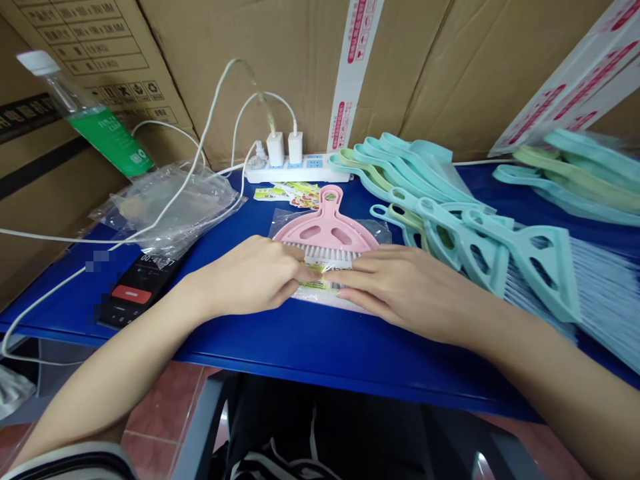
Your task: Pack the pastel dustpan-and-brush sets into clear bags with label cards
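A pink dustpan [328,225] with a white-bristled brush [333,254] lies in a clear plastic bag [383,231], its handle pointing away from me. A yellow-green label card [311,285] shows at the bag's near end. On the left side, my left hand [260,275] has its fingers curled at the bag's edge, the index finger reaching onto the label. My right hand [400,287] lies over the right side with fingers stretched out flat, their tips on the label area. Both hands hide parts of the bag and brush.
Turquoise and green dustpans [400,167] and brushes [540,260] pile up at right. Behind are a power strip [300,173] with chargers and loose label cards [287,193]. Plastic bags [175,200], a phone [140,287], white cables and a tilted bottle [110,137] are left.
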`<state>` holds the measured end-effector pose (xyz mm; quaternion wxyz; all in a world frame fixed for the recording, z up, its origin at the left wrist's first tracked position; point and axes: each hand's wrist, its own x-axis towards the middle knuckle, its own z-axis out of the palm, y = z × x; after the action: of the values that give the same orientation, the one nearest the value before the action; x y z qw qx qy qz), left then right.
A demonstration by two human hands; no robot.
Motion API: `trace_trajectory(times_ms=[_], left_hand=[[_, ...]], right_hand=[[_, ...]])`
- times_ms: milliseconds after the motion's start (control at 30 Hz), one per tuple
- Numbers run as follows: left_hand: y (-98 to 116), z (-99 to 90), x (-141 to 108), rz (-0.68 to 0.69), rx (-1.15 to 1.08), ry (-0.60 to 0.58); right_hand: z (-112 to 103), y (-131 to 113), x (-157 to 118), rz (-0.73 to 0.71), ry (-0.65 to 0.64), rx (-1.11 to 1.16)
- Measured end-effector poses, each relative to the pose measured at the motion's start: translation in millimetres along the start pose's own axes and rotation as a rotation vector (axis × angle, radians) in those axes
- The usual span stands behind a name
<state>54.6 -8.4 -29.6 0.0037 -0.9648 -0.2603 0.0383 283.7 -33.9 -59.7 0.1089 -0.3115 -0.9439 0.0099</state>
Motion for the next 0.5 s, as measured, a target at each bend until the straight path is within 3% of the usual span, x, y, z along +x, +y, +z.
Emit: trace_trajectory(times_ms=[500], left_hand=[[-0.8,-2.3,-1.6,-0.009,0.053,0.037]], right_hand=[[-1.0,1.7,-1.5,0.002,0.003,-0.024]])
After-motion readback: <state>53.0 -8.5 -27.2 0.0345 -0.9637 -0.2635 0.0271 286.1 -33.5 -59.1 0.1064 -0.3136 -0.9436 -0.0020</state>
